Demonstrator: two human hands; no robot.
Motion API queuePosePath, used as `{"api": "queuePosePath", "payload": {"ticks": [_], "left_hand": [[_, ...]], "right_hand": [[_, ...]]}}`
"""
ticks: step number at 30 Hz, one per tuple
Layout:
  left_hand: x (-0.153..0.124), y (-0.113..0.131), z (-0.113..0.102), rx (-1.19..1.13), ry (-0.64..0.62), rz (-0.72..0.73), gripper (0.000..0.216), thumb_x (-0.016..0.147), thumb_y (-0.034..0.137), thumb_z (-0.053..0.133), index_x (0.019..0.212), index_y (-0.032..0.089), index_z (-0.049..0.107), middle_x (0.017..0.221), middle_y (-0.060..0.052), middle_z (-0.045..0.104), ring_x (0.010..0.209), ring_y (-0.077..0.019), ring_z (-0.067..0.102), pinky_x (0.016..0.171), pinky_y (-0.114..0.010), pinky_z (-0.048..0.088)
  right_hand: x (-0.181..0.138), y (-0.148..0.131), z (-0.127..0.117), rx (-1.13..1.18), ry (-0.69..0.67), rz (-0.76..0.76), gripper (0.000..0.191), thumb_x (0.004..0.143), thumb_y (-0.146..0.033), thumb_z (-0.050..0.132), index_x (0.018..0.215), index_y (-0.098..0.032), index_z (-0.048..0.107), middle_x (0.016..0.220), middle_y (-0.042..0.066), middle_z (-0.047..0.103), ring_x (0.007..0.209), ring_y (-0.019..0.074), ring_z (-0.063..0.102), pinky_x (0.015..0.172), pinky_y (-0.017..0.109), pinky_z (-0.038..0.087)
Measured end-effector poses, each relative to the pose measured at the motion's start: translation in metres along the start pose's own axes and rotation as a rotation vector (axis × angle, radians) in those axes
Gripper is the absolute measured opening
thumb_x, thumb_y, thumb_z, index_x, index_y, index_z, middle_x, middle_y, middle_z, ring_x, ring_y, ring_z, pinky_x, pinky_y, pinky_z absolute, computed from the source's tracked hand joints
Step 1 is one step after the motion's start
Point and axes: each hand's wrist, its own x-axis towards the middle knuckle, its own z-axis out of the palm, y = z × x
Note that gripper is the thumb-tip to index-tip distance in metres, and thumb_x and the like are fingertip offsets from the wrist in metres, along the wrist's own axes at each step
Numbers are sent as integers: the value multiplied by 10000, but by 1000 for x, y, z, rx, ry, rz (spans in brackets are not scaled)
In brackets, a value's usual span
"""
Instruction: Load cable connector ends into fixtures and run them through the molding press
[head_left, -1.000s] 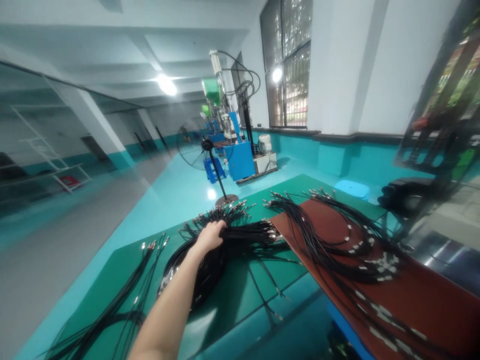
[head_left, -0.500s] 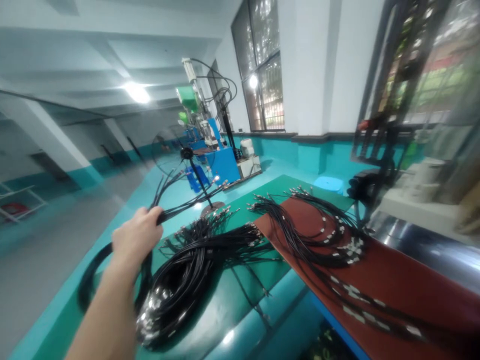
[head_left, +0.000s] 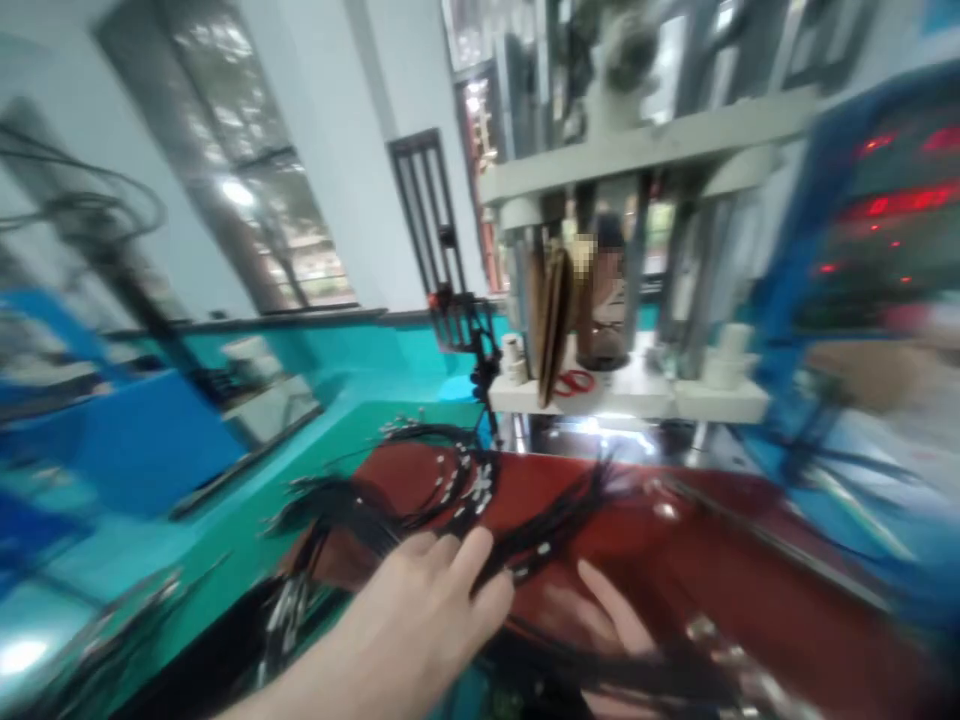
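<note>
Indoors, a flat red-brown board [head_left: 697, 560] overlaps a smooth green tabletop [head_left: 319, 455] in a workshop with white walls banded turquoise [head_left: 397, 350] below. Behind stands one cream-coloured metal press [head_left: 622, 165], with one pair of red loop handles [head_left: 576, 383] on its base; one blue-cased panel [head_left: 806, 210] with glowing red digits is at right. Slim black cables [head_left: 566, 505], too many to count, lie in curved bunches across the board, tipped with small silvery-white ends; more lie at lower left. Two hands show. The left hand [head_left: 439, 600] bends over the cables, fingers close together; the right hand [head_left: 621, 618], blurred, is partly hidden by dark strands. Whether either grips cannot be told.
</note>
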Motion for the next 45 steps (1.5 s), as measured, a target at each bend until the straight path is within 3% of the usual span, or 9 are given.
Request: {"api": "queuePosePath", "payload": {"ticks": [4,8,12,15,19,22,25,31,45], "left_hand": [[53,-2,25,-18,-107,226,255,774,124,402,940,246,552,970,-89,527,817,-240,531,703,-416,428],[88,17,63,-166,-282,272,251,704,123,505,890,241,627,1143,-134,487,986,-325,493,774,-493,407],[112,56,69,-582,-283,372,327,588,249,669,911,207,637,1171,-133,477,1091,-352,416,890,-506,349],[135,86,65,-1214,-367,492,221,679,260,560,879,179,609,921,-62,586,833,-193,559,762,-334,452],[171,116,72,-1685,-592,338,188,735,282,461,763,136,575,561,16,533,399,-71,460,430,-196,382],[188,124,77,-1749,-557,186,212,717,322,494,795,133,552,505,30,528,315,-51,383,336,-167,277],[196,124,77,-1726,-548,128,246,716,357,500,820,137,537,501,28,549,293,-44,364,307,-158,224],[207,127,85,-1794,-619,111,221,603,304,607,717,132,528,488,23,543,351,-66,461,325,-154,280],[216,125,91,-1959,-658,82,284,619,345,614,751,98,563,488,12,524,328,-57,419,313,-166,299]], "right_hand": [[-22,-18,-21,240,191,-159,402,727,-504,582,1048,-264,604,1068,74,630,1053,249,527,963,437,351],[-28,-22,-43,-33,318,-233,286,813,-419,503,908,-205,667,1007,86,647,1003,254,549,959,453,353],[-28,-39,-65,-440,242,-258,308,876,-379,404,1065,-250,611,1186,44,561,1144,216,449,1027,422,274],[-28,-48,-76,-665,127,-297,321,872,-379,409,1123,-269,576,1296,24,462,1209,199,372,1050,384,232],[-22,-44,-94,-332,197,-163,420,825,-445,458,1211,-281,485,1251,88,499,896,225,603,761,400,481],[-18,-48,-114,17,358,-333,433,812,-446,482,1201,-256,485,1168,107,566,1004,245,557,840,425,434],[-19,-69,-128,8,496,-492,354,834,-392,481,1147,-236,535,1178,88,569,1119,227,480,993,431,300],[-10,-104,-123,-359,426,-290,362,849,-419,454,1061,-160,592,1082,110,621,1042,223,541,995,440,310],[7,-94,-127,-338,387,-265,338,859,-390,446,986,-129,619,938,117,671,948,219,591,941,425,368]]}}
